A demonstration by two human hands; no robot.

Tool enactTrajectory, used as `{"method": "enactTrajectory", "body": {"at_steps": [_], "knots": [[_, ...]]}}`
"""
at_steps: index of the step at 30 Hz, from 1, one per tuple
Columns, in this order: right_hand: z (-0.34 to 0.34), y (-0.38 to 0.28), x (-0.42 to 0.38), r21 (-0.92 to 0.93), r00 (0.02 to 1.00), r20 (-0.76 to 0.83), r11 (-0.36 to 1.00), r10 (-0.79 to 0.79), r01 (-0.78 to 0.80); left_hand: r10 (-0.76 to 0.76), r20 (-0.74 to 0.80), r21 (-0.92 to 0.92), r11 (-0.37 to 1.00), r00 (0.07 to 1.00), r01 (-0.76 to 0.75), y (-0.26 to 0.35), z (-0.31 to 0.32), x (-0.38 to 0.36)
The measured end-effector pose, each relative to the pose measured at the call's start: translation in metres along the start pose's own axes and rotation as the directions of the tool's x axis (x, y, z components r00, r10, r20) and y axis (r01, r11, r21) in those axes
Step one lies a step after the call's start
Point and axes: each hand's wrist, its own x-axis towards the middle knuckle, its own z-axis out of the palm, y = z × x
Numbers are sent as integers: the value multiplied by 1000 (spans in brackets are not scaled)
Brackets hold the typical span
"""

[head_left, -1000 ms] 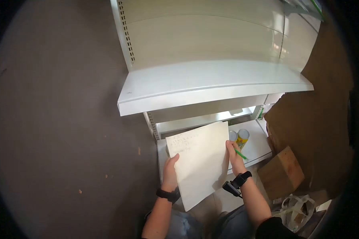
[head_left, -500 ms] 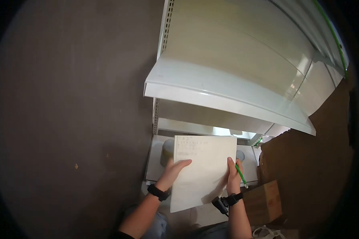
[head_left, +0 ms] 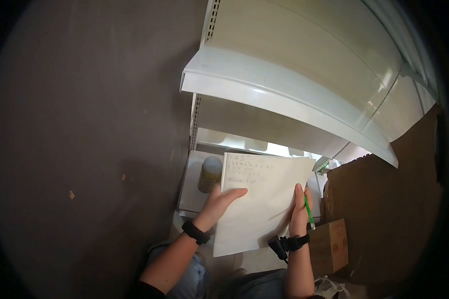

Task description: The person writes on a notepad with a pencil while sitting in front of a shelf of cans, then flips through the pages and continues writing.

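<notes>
A white paper pad with several lines of handwriting near its top is held up between my two hands. My left hand grips the pad's left edge, thumb lying across the page. On the opposite edge, my right hand clasps the pad with its thumb on top. A green pen is also held in that hand, sticking down beside the pad. The fingers behind the paper are hidden. Just past my left hand, a capped cylindrical container stands on the low shelf.
White metal shelving rises in front, its upper shelf jutting out above the pad. A brown wall or panel fills the left side. Large brown cardboard and a cardboard box are at the right, with white straps below.
The view has shifted, so the shelves appear higher. The pad's top has swung slightly to the right, and more of the container shows beside it. Both hands keep their hold.
</notes>
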Motion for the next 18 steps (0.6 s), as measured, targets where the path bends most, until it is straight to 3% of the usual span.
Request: {"method": "enactTrajectory", "body": {"at_steps": [18], "knots": [[6, -8, -3, 87, 998, 16, 995, 56, -57, -18, -38, -31, 999, 999, 17, 4, -3, 0]]}}
